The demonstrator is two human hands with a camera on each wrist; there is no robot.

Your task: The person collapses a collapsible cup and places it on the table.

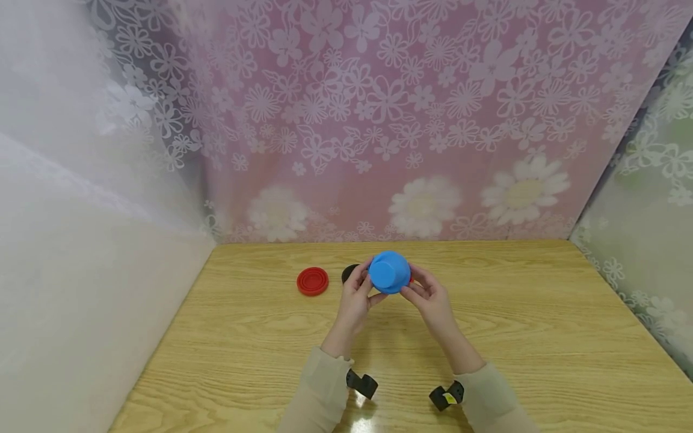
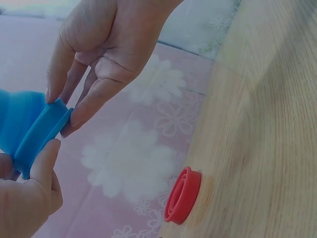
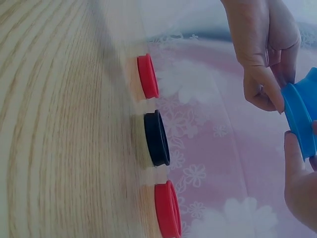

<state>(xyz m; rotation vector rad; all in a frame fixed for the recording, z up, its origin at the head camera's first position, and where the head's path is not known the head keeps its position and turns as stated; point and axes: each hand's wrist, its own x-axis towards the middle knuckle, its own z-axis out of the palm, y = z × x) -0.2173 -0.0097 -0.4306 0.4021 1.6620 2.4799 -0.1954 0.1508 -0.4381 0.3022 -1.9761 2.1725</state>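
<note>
Both hands hold a blue collapsible silicone cup (image 1: 390, 272) above the table, its narrower round end turned toward the head camera. My left hand (image 1: 354, 299) pinches the thick rim from the left, and my right hand (image 1: 434, 302) grips the opposite side. In the left wrist view, thumbs and fingers of both hands press on the banded rim of the blue cup (image 2: 43, 130). The right wrist view catches only part of the cup (image 3: 300, 119), cut off by the frame's edge.
Behind the hands, a flattened red ring-shaped piece (image 3: 147, 76), a black one (image 3: 156, 138) and another red one (image 3: 168, 209) sit in a row on the wooden table (image 1: 260, 337). A pink flowered curtain (image 1: 346, 120) hangs at the back edge, with pale sheets on both sides.
</note>
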